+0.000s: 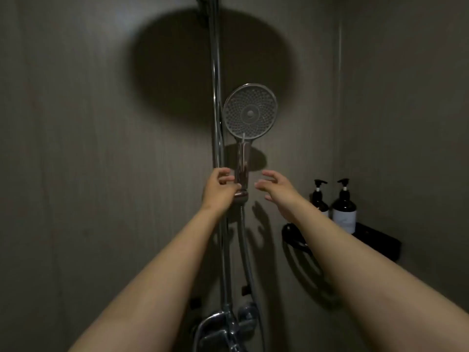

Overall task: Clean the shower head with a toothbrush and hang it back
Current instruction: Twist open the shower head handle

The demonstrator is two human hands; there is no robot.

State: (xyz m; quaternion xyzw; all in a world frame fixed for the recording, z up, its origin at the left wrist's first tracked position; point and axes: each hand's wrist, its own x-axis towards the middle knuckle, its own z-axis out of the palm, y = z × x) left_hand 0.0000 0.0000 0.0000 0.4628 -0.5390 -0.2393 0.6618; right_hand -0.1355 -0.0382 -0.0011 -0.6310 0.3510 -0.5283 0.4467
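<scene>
left hand [218, 188] grips the shower head [250, 113] low by the rail [216, 97] — right hand [278, 186] open, just clear.

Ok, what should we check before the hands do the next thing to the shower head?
1. Shower head seated in the holder on the rail: ok, it hangs facing out.
2. Left hand on the handle: cannot tell; its fingers curl at the handle's lower end, but a firm grip is not clear.
3. Right hand free: ok, open beside the handle, not touching it.
4. Toothbrush ready: not ok, none in view.
5. Hose free: ok, it hangs loose below the holder.
6. Bottles out of the way: ok, upright on the shelf to the right.
</scene>
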